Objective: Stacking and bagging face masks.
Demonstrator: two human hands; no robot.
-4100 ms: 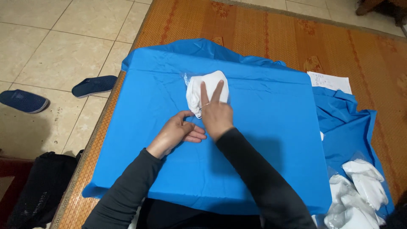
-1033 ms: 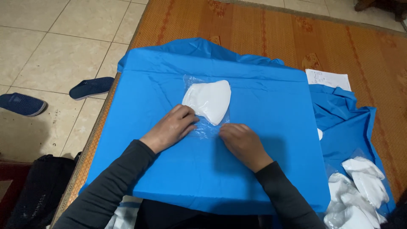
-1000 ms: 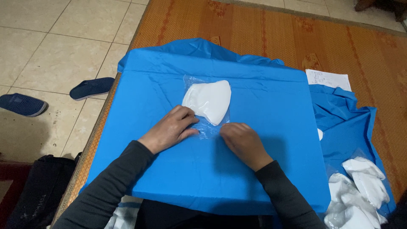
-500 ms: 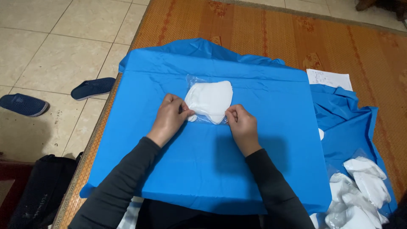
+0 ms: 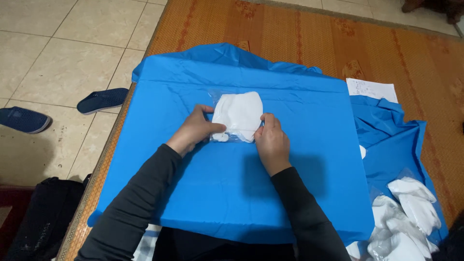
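**Both hands pinch a bagged white piece on the blue sheet**

The left hand and the right hand are closed on the two sides of a white fabric piece that sits inside a clear plastic bag. The left hand's thumb and fingers pinch the bag's left side, low down; the right hand grips the lower right corner, its fingers curled and its thumb on top. Both arms wear dark grey sleeves.

The bagged piece lies flat on a blue cloth sheet, a little toward the sheet's far edge and about midway between its left and right edges. The sheet is spread smooth over a woven orange-brown mat; its left edge runs close along the mat's left border, and the far edge has a bunched fold of the same blue cloth behind it.

Past the sheet's right edge lies more rumpled blue cloth, with a white paper slip just beyond it toward the far side. At the near right corner a heap of white pieces in clear bags rests on that blue cloth, well apart from the hands.

To the left of the mat is a pale tiled floor, where two dark blue slippers lie apart from one another. A black bag sits at the near left, beside the mat's edge.
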